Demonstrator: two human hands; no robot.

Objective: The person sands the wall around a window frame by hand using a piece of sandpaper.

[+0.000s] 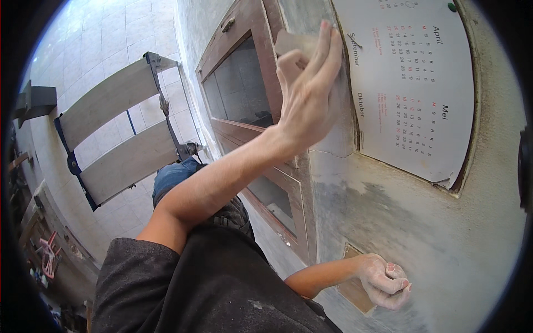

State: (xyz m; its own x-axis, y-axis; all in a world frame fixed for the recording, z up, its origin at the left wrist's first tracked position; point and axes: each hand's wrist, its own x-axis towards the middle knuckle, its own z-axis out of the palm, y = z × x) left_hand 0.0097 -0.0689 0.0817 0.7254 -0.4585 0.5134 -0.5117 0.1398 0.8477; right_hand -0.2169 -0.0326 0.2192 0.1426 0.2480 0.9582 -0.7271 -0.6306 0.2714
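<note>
My left hand (311, 83) is raised at the wall beside the left edge of a paper wall calendar (413, 111). Two of its fingers stretch out, while the others bend around a small pale beige sheet (294, 43) that looks like sandpaper. Lower down and to the right, my right hand (386, 282) is curled, with white dust on its fingers. Whatever it may hold is hidden inside the curl. Behind the right wrist, a small brown panel (358, 291) sits on the grey, patchy wall (377, 216).
A brown wooden frame with dark glass panes (239, 83) runs along the wall left of my arms. Wide grey steps of a ladder-like stand (114, 105) rise over the pale tiled floor (111, 28). Pink hangers (50, 255) hang at the far left.
</note>
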